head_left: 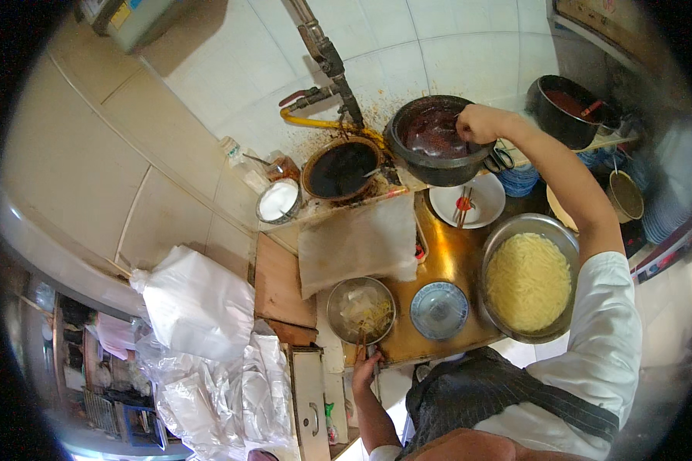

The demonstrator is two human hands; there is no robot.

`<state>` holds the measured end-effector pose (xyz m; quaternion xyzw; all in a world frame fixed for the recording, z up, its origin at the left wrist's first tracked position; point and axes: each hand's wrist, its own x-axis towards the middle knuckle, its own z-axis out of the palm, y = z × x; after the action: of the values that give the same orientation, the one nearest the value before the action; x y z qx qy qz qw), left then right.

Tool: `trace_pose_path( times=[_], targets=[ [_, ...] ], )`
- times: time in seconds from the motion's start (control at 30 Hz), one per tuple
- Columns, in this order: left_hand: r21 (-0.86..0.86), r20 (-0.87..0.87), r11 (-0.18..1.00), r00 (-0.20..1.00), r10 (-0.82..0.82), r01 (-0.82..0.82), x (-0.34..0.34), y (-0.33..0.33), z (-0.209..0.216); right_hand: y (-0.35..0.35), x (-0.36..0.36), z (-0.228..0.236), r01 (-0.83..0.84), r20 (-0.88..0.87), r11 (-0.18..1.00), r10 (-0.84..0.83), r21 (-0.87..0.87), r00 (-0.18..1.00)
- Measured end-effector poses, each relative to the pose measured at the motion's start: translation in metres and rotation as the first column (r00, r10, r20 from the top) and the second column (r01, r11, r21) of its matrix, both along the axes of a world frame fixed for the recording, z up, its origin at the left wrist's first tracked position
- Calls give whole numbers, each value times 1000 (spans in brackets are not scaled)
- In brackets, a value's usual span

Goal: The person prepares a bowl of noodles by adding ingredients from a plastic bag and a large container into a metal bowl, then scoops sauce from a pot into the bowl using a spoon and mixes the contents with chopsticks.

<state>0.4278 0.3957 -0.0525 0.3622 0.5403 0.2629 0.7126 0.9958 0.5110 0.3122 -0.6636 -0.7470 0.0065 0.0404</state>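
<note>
My right hand (477,124) is closed over the right side of a large black pot (438,173) of dark red sauce; what it grips is hidden. Low at the counter's front edge, my left hand (367,369) is closed on thin chopsticks (361,338). Their tips lean into a metal bowl (333,323) holding pale, yellowish food. Right of that bowl stands a blue-patterned white bowl (438,309). A big steel basin (490,307) of pale yellow strips sits under my right forearm. Beyond it, a white bowl (446,201) has chopsticks and something red in it.
On the back ledge are a brown-rimmed bowl of dark liquid (338,170), a bowl of white powder (278,201) and another black pot (565,131). A gas pipe (327,58) with a yellow hose runs down the wall. Plastic bags (200,303) hang at left.
</note>
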Motion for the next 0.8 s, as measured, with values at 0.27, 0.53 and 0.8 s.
trace_pose_path(
  times=[0.27, 0.53, 0.8],
  targets=[
    [-57, 99, 998, 995, 28, -22, -8, 1, -23, -2, -27, 43, 82, -396, 961, -185, -262, 900],
    [-37, -11, 993, 994, 108, -109, 11, -4, 16, 38, -22, -12, 90, -898, 992, -122, -93, 423],
    [4, 112, 998, 991, 67, -68, 4, -3, 2, 36, 7, -28, 48, -313, 986, 6, 163, 950]
  ],
)
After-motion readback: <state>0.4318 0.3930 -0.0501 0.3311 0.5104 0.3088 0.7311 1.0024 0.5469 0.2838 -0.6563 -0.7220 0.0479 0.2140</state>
